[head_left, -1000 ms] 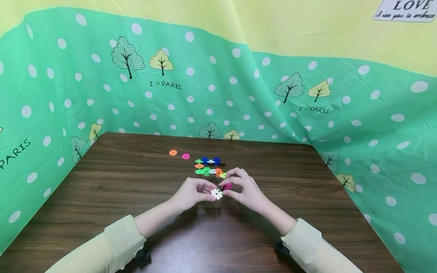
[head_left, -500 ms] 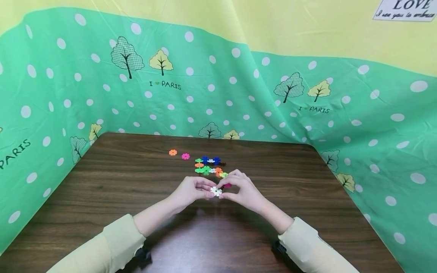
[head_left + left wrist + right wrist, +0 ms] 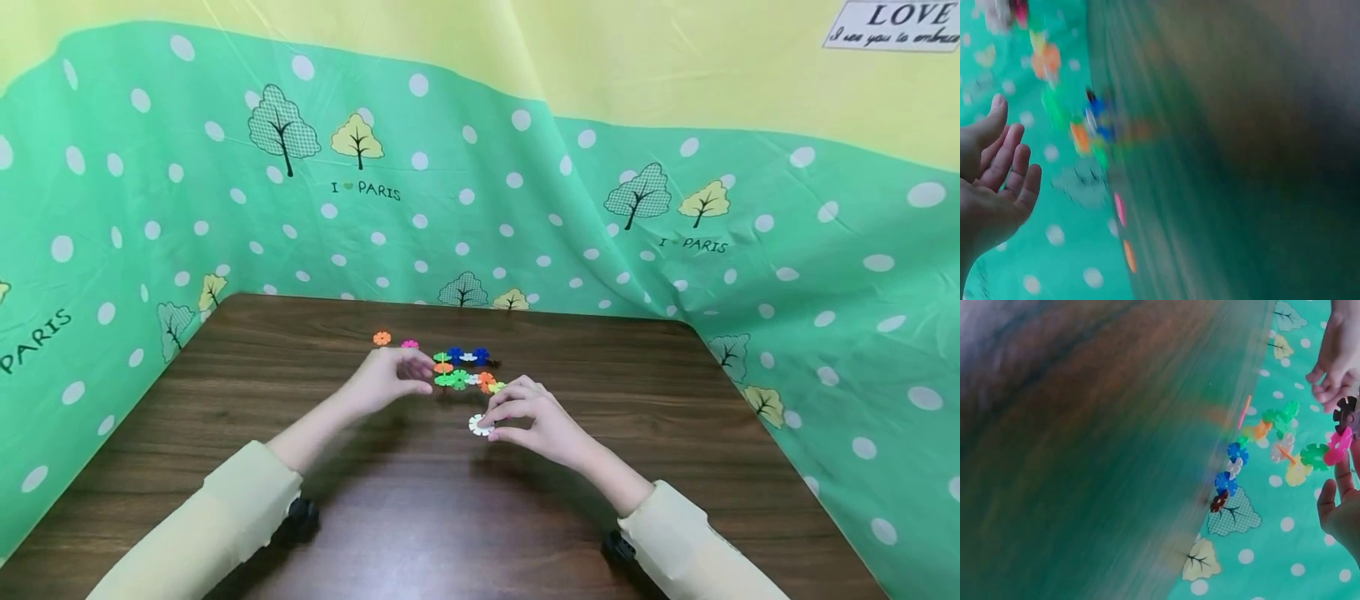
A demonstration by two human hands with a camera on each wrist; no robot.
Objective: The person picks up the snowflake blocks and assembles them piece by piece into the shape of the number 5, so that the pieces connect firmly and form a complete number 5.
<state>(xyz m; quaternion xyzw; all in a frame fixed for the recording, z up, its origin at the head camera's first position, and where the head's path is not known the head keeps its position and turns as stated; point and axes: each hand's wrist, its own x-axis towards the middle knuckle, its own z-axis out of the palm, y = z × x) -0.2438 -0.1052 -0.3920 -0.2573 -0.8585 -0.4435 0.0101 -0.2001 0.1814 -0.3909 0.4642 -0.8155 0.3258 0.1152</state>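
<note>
In the head view my right hand (image 3: 536, 421) pinches a white snowflake disc (image 3: 478, 425) at the near end of a linked chain of coloured snowflake discs (image 3: 459, 380). The right wrist view shows a pink disc (image 3: 1338, 447) and a dark brown disc (image 3: 1345, 412) by the right fingers, joined to green, yellow, white and orange ones. The chain bends back along blue discs (image 3: 1226, 484) to a brown end disc (image 3: 1219, 501). My left hand (image 3: 386, 381) is beside the chain's left bend, fingers loosely extended and holding nothing; the left wrist view shows its open palm (image 3: 997, 181).
Behind the left hand, a loose orange disc (image 3: 382, 337) and a pink disc (image 3: 409, 344) lie on the dark wooden table (image 3: 420, 525). A green dotted curtain (image 3: 465, 217) surrounds the table's back and sides.
My left hand has let go of the white disc and moved left and away from me, towards the loose discs. The right hand keeps the chain in nearly the same place.
</note>
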